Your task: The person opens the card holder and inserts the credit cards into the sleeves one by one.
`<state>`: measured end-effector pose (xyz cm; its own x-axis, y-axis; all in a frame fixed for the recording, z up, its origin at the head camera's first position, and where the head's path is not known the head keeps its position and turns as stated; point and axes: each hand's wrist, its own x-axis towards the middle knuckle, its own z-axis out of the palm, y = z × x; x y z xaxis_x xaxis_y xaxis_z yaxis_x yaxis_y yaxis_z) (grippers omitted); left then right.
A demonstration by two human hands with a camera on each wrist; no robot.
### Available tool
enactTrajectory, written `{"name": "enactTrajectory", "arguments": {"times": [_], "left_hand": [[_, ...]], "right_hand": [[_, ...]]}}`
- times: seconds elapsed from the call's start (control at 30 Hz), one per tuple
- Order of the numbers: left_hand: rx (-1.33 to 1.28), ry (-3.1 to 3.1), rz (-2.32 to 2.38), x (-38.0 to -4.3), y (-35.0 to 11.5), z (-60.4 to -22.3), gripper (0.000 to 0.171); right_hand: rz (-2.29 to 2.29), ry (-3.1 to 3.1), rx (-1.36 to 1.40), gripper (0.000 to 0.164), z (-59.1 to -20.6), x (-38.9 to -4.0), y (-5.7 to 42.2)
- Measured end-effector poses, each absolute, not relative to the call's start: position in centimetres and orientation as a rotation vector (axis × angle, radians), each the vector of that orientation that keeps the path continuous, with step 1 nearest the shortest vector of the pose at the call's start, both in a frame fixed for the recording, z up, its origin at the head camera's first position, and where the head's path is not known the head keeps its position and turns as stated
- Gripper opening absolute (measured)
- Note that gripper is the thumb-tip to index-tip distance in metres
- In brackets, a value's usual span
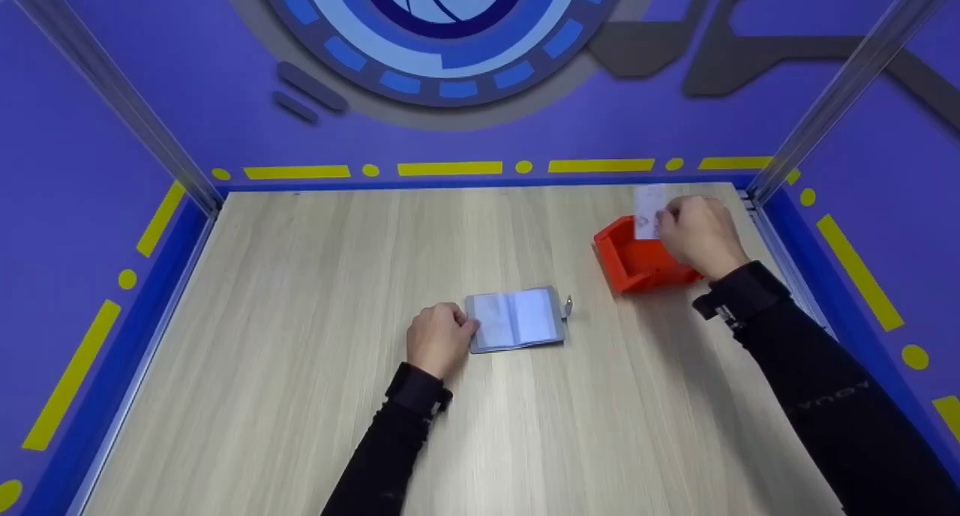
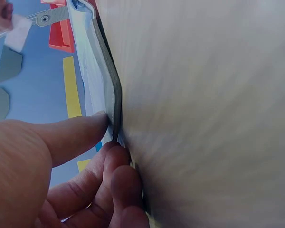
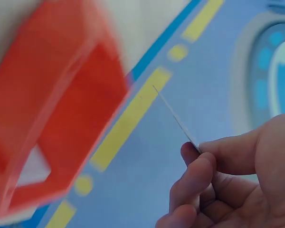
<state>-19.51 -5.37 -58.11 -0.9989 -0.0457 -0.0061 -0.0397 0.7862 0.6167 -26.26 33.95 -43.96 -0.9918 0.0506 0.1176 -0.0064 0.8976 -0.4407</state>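
Observation:
A small grey card holder lies spread on the table with its clear sleeves facing up. A strap with a metal snap sticks out from its right side. My left hand pinches the holder's left edge; the left wrist view shows the thumb on top of the cover and the fingers at its underside. Farther right, my right hand holds a thin white card between thumb and fingers, above a red bin. Seen from the right wrist, that card is nearly edge-on.
The wood-grain table has a blue wall with yellow marks behind it and more panels on both sides. Metal posts stand at the back corners. The red bin sits near the table's right edge.

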Motion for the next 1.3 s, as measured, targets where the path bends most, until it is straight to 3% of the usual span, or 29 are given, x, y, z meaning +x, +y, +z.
{"name": "enactTrajectory", "arguments": {"times": [0.27, 0.7, 1.3], "left_hand": [[0.092, -2.984, -1.023, -19.6, -5.4, -58.2, 0.030], [0.096, -2.992, -1.032, -19.6, -5.4, -58.0, 0.028], [0.084, -2.997, -0.991, -19.5, -5.3, -58.0, 0.028]], "right_hand": [[0.998, -3.026, 0.039, 0.030, -43.9, -24.6, 28.1], [1.164, -3.188, 0.201, 0.023, -48.3, -23.4, 22.3], [0.952, -3.359, 0.270, 0.032, -52.1, -22.8, 19.2]]}}
